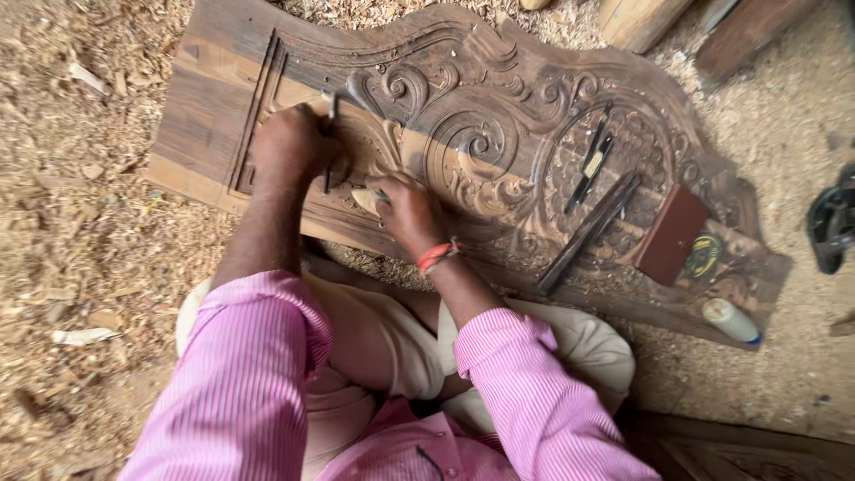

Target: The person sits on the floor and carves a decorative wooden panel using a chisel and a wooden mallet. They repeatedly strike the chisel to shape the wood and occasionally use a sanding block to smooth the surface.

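Observation:
A large carved wooden panel with scroll and floral relief lies on the ground in front of me. My left hand is closed around a thin metal chisel held upright against the carving near the panel's left part. My right hand grips a pale wooden mallet just beside the chisel. An orange band circles my right wrist. Both sleeves are pink striped.
Loose chisels and a long dark wooden strip rest on the panel's right part, with a reddish-brown block and a white bottle. Wood shavings cover the ground. Timber pieces lie at the top right.

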